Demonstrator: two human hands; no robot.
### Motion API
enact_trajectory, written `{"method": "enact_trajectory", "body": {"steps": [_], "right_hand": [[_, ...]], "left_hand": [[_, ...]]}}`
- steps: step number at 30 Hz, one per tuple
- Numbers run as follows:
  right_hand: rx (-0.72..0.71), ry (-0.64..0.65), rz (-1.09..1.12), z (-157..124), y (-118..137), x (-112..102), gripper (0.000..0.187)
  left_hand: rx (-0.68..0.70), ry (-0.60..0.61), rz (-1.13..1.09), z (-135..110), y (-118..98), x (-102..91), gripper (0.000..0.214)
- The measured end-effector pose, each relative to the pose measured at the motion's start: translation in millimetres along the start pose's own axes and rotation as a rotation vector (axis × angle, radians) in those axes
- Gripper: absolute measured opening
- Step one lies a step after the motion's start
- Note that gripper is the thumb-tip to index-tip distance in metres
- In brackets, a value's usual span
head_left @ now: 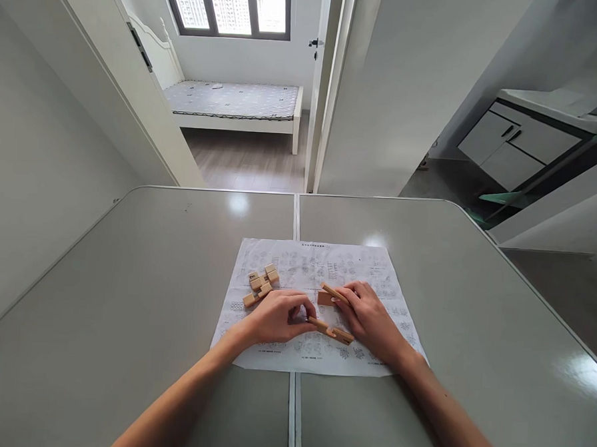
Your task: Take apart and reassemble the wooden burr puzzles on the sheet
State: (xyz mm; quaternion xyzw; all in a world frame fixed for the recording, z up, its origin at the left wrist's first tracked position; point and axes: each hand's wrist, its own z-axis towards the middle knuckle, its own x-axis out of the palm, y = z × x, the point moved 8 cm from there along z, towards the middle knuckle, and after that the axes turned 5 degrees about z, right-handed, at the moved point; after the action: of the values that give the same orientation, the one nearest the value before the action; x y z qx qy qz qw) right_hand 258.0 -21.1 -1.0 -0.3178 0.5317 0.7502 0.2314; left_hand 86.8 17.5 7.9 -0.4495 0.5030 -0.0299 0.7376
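Observation:
Between thumb and fingers, my left hand [282, 316] pinches one end of a notched wooden puzzle stick [331, 330], which slants down to the right over the paper. My right hand [368, 315] is closed on a second wooden stick [333, 293], its far end pointing up and left. Under that stick lies a wooden block [325, 298], partly covered by the fingers. Left of my left hand sits a cluster of notched wooden pieces [261, 285]; whether they interlock I cannot tell. A printed sheet of small diagrams [301, 267] lies beneath everything.
The grey table [174, 297] has a metal seam [293, 410] down its middle. Past its far edge, a doorway opens on a room with a bed [235, 100] and a window [230, 6]. White cabinets [523, 138] stand at the right.

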Motion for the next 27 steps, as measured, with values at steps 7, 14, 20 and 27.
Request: {"method": "enact_trajectory", "body": {"steps": [7,14,20,27], "right_hand": [[0.085,-0.132,0.144,-2,-7,-11,0.033],[0.305,-0.177,0.462,-8,-20,-12,0.035],[0.407,-0.014,0.999,-7,-5,5,0.035],[0.419,-0.009,1.108,-8,0,20,0.041]], "left_hand": [[-0.178,-0.016,-0.330,-3,14,5.1,0.024],[-0.239,-0.117,-0.695,0,7,7.6,0.035],[-0.237,-0.234,-0.793,0,3,6.3,0.036],[-0.245,-0.293,-0.714,-5,-7,17.0,0.034]]}}
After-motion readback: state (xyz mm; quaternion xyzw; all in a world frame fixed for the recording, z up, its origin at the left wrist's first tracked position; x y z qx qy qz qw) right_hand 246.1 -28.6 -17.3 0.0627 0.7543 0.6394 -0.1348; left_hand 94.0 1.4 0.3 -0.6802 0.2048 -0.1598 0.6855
